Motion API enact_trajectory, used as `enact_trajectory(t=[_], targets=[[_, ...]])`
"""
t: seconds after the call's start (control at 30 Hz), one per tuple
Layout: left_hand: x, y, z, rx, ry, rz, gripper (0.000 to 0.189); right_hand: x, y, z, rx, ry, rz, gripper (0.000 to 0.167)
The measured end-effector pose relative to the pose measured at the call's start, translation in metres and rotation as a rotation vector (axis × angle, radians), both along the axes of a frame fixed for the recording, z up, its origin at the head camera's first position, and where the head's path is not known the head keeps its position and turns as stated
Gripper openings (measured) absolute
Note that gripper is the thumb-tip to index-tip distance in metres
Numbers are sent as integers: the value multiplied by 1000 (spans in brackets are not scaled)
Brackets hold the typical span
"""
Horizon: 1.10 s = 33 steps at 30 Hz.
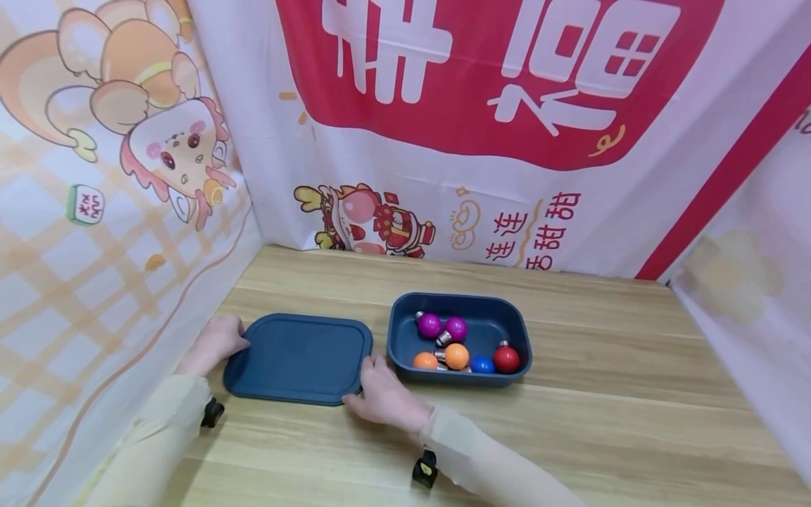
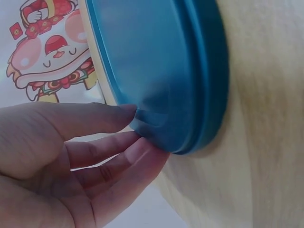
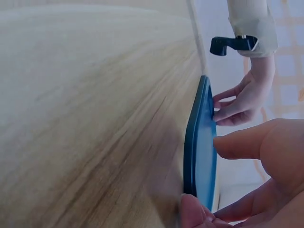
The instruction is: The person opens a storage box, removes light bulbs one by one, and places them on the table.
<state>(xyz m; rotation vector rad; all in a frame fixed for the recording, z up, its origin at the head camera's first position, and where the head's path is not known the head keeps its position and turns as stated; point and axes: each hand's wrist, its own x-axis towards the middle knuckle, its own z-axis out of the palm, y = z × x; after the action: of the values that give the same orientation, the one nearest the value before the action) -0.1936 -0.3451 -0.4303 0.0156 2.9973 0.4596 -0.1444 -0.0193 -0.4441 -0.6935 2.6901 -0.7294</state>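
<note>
A flat dark blue lid [image 1: 298, 358] with rounded corners lies at the left of the wooden table. At its left end my left hand [image 1: 218, 341] pinches the edge, thumb on top and fingertips [image 2: 147, 149] against the rim. My right hand [image 1: 388, 394] grips the right end, its thumb over the top face and a fingertip [image 3: 191, 209] at the rim. Just right of that hand stands a matching open box [image 1: 519, 320]. Inside are several small coloured bulbs: purple [image 1: 429, 325], orange [image 1: 457, 356], blue [image 1: 482, 365] and red [image 1: 506, 359], lying loose at various angles.
A printed cloth [image 1: 405, 141] hangs behind the table's back edge. Another patterned cloth [image 1: 108, 232] stands close along the left side, near my left hand. Wooden tabletop [image 1: 621, 394] extends right of the box. A black wrist mount [image 1: 426, 470] sits under my right sleeve.
</note>
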Motion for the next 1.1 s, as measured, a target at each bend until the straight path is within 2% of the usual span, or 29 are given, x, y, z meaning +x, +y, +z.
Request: enact_trajectory(t=[0.13, 0.3, 0.57, 0.83, 1.0, 1.1], targets=[[-3, 0, -1, 3, 18, 12, 46, 4, 3, 5, 11, 28, 28, 74], [-6, 9, 8, 8, 55, 26, 29, 5, 6, 14, -18, 91, 71, 64], [-3, 49, 18, -26, 215, -53, 19, 8, 18, 28, -114, 168, 108, 49], [-1, 91, 25, 49, 413, -151, 23, 4, 31, 40, -197, 167, 96, 37], [2, 114, 28, 104, 415, -200, 29, 1, 43, 45, -239, 217, 82, 34], [4, 126, 29, 119, 408, -223, 36, -2, 52, 47, -242, 276, 69, 33]])
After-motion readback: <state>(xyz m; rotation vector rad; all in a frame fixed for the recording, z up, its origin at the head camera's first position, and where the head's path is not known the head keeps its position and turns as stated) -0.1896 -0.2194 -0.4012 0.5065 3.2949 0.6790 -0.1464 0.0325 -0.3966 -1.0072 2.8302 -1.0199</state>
